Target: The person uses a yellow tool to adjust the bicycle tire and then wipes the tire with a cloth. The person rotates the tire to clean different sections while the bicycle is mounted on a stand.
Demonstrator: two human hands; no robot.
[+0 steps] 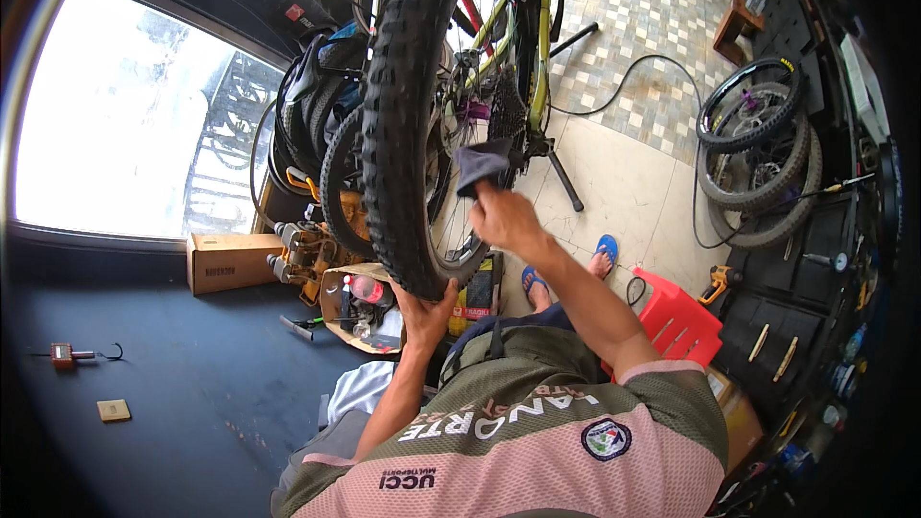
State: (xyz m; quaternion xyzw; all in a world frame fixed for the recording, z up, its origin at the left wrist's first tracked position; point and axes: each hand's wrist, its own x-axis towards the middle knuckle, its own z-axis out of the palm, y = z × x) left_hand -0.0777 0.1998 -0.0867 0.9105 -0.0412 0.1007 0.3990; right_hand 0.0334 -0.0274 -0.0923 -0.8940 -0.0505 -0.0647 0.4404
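So the right hand [508,223] is clenching a dark grey cloth [482,165], all bunched up and poking out past the fingers. That's putting the cloth just ahead of the hand, beside the spokes on the wheel's right side; whether it's actually touching them I can't tell. It's pointing forward and a bit left of the fist, too crumpled to be showing a clear long axis.

The left hand [425,312], lower and further left, is grasping the near end of the chunky tyre [391,139], thumb and fingers straddling the tread. The wheel is standing upright, nearly edge-on to the wearer, its long line running from the left hand forward and away. Beyond the right hand, the cassette [508,107] is sitting at the hub, and the yellow-green frame [541,53] is stretching away ahead.

As for progress, I'm guessing the cloth work is somewhere midway: the wheel is sitting in the bike, the cloth is right up at it, but nothing is showing which bits are done or left.

Further out, a red plastic stool [677,317] is standing behind and right of the right hand.
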